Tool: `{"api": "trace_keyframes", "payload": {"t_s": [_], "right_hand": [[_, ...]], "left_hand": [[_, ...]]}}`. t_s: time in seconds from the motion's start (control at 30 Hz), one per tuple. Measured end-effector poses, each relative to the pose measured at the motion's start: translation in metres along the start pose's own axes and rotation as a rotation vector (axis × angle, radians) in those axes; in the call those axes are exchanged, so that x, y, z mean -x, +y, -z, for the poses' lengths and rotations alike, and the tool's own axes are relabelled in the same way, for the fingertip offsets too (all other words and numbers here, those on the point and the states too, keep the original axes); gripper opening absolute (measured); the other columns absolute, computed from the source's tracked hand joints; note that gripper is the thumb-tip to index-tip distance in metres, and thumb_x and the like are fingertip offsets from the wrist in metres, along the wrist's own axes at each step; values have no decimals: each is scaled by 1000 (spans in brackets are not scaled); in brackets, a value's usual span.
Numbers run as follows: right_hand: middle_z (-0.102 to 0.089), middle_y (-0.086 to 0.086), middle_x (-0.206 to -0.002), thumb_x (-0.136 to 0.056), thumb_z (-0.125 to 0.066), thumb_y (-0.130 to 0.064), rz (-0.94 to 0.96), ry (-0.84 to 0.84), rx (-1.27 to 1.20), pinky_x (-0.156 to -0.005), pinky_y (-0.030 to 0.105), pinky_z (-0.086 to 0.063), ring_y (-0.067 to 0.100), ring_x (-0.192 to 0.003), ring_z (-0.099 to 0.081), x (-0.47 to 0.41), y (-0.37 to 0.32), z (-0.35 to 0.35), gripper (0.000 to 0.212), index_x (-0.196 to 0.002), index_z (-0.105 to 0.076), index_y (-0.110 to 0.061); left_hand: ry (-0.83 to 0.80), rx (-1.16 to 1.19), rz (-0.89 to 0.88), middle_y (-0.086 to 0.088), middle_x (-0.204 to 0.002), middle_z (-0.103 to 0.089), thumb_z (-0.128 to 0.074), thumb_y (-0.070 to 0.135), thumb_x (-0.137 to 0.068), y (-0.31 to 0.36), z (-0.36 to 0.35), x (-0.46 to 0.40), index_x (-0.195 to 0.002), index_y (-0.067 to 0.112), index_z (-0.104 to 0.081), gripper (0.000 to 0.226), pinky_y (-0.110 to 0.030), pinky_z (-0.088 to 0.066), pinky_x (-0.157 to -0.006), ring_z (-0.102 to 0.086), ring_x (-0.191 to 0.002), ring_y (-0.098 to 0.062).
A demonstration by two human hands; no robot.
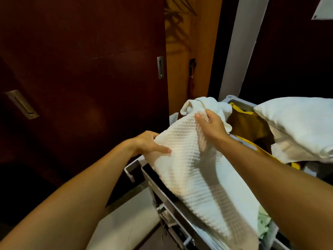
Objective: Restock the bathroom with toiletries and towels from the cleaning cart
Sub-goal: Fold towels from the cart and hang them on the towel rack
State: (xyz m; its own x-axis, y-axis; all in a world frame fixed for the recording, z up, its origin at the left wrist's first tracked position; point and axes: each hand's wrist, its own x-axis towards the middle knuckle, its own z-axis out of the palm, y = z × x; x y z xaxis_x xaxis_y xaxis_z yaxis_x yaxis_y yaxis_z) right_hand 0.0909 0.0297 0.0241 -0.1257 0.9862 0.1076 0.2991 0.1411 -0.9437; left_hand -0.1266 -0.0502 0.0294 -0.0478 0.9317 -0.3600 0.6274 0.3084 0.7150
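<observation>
Both hands grip the waffle towel [194,165]: left hand [147,143] pinches its near-left edge, right hand [210,127] its far end, long axis running toward the cart [162,197].

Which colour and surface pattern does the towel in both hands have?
The towel is cream white with a waffle weave pattern, seen best in the head view.

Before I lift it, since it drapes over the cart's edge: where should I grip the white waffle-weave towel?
Grip the white waffle-weave towel at its bunched upper end, from above, where the right hand pinches it; the left hand steadies the side edge. The lower part hangs loose.
</observation>
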Motion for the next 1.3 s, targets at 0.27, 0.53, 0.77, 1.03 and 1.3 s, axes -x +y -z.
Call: {"api": "trace_keyframes", "payload": {"t_s": [0.27,0.53,0.77,1.03,1.3], "right_hand": [[-64,1,-105,-102,-48,-36,105,249,-21,-80,32,-48,20,-101,-61,18,-34,55,24,-108,-61,-17],[-67,-4,-96,-99,-49,-41,247,301,-30,-66,25,-49,12,-89,-64,37,-108,131,25,-105,-65,-23],[-65,4,-110,-104,-36,-40,262,317,-62,-89,41,-52,20,-101,-62,64,-157,166,34,-110,-61,-18],[-72,-2,-102,-88,-75,-22,270,199,-163,-64,22,-58,10,-90,-72,86,-157,173,26,-113,-68,-18],[-75,5,-103,-92,-68,-20,185,155,-402,-67,34,-60,20,-89,-75,112,-172,181,21,-112,-65,-18]], "left_hand": [[188,275,-171,-5,-92,-75,-89,19,-69,34,24,24,-92,11,-73,29,-30,-61,-69,-74,-85,-19],[484,512,-474,-3,-94,-64,-65,17,-93,116,34,49,-93,20,-54,12,-30,-53,-58,-65,-82,-18],[847,275,-664,9,-94,-52,-54,31,-98,179,34,81,-107,18,-39,22,-23,-45,-64,-54,-84,-5],[894,302,-712,0,-101,-60,-55,32,-98,195,41,103,-112,17,-48,22,-31,-52,-70,-61,-92,-19],[231,754,-707,-3,-107,-75,-47,28,-104,188,57,128,-116,21,-63,21,-35,-59,-73,-73,-98,-21]]}}
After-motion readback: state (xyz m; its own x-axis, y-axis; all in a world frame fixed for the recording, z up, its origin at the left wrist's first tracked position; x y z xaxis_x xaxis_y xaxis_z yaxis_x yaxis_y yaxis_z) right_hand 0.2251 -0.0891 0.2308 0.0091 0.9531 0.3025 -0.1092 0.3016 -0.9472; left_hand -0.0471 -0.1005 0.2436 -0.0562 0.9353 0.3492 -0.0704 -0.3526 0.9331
